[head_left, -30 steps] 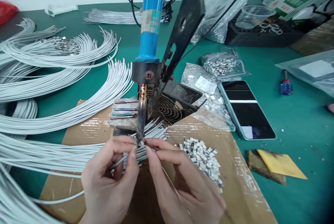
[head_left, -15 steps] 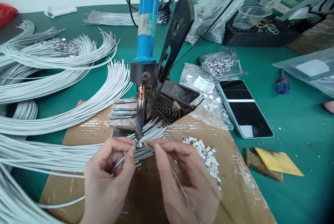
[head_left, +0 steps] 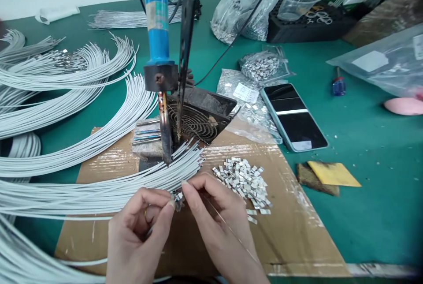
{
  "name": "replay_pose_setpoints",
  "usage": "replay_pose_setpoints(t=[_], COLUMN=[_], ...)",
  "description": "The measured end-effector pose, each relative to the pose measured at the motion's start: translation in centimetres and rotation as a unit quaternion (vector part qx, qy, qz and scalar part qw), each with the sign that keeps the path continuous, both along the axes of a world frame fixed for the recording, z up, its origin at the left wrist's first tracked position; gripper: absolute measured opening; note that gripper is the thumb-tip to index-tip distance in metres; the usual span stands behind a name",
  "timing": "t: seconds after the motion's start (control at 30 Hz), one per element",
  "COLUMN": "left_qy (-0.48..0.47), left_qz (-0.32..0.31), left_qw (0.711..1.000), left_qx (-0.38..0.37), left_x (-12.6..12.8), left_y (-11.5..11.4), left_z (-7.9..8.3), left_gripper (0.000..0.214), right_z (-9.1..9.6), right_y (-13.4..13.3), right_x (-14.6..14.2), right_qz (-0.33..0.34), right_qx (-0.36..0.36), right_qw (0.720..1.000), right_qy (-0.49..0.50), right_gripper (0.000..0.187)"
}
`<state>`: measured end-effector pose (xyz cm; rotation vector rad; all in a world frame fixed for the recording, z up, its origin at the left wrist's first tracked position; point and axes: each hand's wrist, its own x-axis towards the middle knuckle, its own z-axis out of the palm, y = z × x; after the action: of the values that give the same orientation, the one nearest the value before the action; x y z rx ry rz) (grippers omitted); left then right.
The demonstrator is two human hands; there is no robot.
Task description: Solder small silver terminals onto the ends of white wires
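Between thumb and forefinger, my left hand (head_left: 145, 226) pinches the end of a grey cable, mostly hidden by the fingers. A small shiny metal connector (head_left: 179, 197) shows just past those fingertips. Close on its other side is my right hand (head_left: 218, 218), thumb and forefinger closed on a thin solder wire (head_left: 231, 229) that trails across the hand toward the lower right. Above both hands, the blue-handled soldering iron (head_left: 165, 138) points tip down in its stand, apart from the connector. Directly behind my fingers lies a bundle of grey cables (head_left: 142, 184).
Loose metal connectors (head_left: 243, 182) are piled on the cardboard (head_left: 291, 231) at right. Behind the iron sits a small black fan (head_left: 198, 116). A phone (head_left: 295, 118), a yellow sponge (head_left: 333, 173) and a screwdriver (head_left: 339, 84) lie to the right. Curved cable bundles (head_left: 66, 112) fill the left.
Both hands have drawn down from the iron's tip, bringing the connector away from it. The view has shifted, so more of the connector pile shows.
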<state>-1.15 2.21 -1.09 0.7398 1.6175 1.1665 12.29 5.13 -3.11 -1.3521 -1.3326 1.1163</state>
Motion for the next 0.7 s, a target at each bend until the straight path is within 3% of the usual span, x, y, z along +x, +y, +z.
replay_pose_setpoints(t=[0.13,0.43,0.57,0.63,0.7], left_qy=[-0.043,-0.059,-0.053,-0.032,0.023], left_qz=[-0.077,-0.008,-0.024,-0.048,-0.100], left_qw=[0.996,0.998,0.998,0.998,0.994], left_qx=[0.006,-0.032,-0.037,-0.022,0.038], left_x=[-1.3,0.7,0.5,0.5,0.6], left_y=[-0.6,-0.9,-1.6,-2.2,-3.0], left_z=[-0.7,0.8,0.4,-0.3,-1.3], left_gripper=[0.018,0.043,0.039,0.030,0.021], right_z=[-0.1,-0.1,-0.3,-0.7,-1.2], right_y=[-0.2,-1.0,-1.3,-1.3,-1.3], right_x=[0.1,0.3,0.9,1.9,3.4], right_qz=[-0.003,-0.011,-0.037,-0.056,-0.068], right_qx=[-0.008,0.021,0.040,0.030,0.009], right_qw=[1.000,0.999,0.998,0.994,0.984], right_qy=[0.021,0.024,0.036,0.086,0.163], right_gripper=[0.033,0.032,0.026,0.024,0.037])
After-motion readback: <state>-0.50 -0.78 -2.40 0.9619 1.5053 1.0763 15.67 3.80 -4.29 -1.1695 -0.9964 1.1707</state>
